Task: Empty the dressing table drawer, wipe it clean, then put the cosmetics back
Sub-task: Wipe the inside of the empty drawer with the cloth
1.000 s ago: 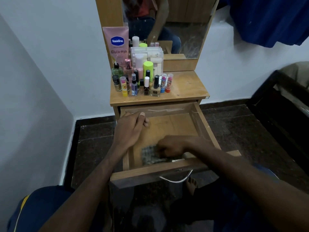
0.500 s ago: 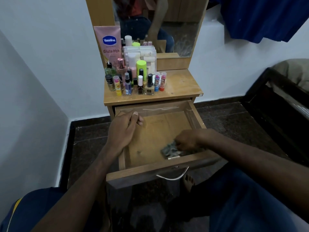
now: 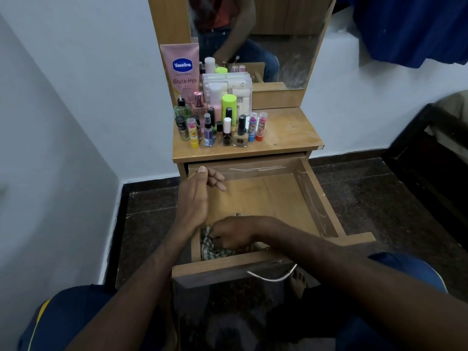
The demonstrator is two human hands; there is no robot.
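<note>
Checked grey cloth (image 3: 215,249) sits bunched in the near-left corner of the open drawer (image 3: 316,211), and our right hand (image 3: 233,235) has its fingers curled down onto it, gripping the wad against the floor of the drawer. Our left hand (image 3: 196,198) lies over the drawer's left wall, fingers loosely bent and holding nothing.

The cosmetics (image 3: 217,125) stand crowded on the left of the surface (image 3: 286,133) above, well clear of the drawer, so emptying looks done and wiping is the step in hand. To do it well, we judge that we should press the cloth flat, not balled, work it hard into this corner where dust would gather, then draw long strokes toward the far wall and along the right side. The left hand can brace the drawer so it does not slide.
</note>
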